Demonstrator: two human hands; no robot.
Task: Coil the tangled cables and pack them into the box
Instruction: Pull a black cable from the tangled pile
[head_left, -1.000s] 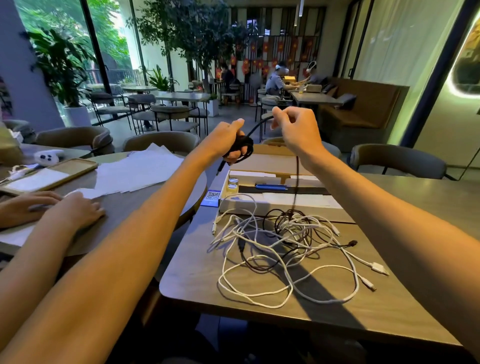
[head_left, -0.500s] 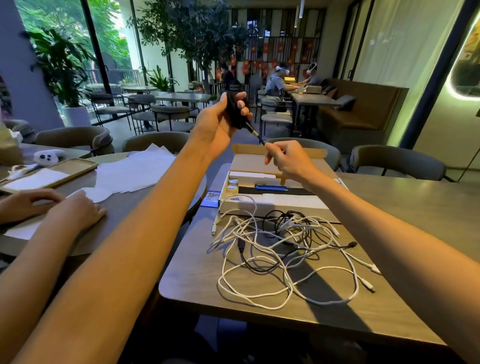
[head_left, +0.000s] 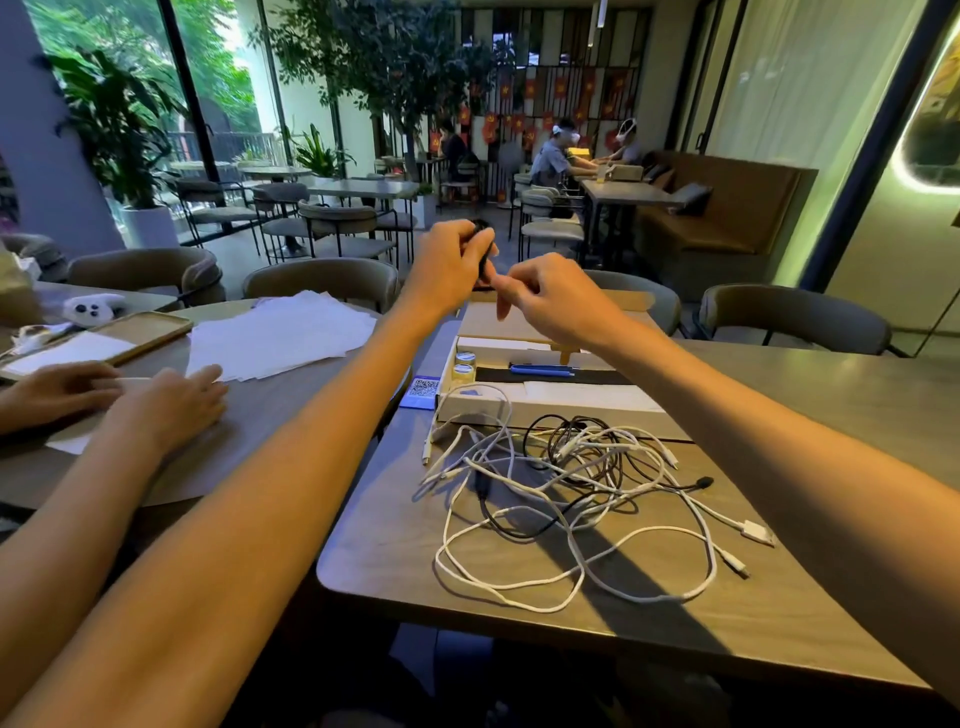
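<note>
A: While both your hands hang above the open box (head_left: 582, 401), your left hand (head_left: 449, 262) has its fingers curled round a small black cable bundle (head_left: 484, 248).

B: Your right hand (head_left: 553, 304) touches it from the side, fingers curled, the tips pinching the bundle's lower end.

A: Your other cables (head_left: 571, 486), white and black, lie tangled on the table (head_left: 779, 623) just before the box, with one white loop up against its front wall.

B: Inside your box lie a blue pen (head_left: 540, 370) and two small jars (head_left: 464, 365).
</note>
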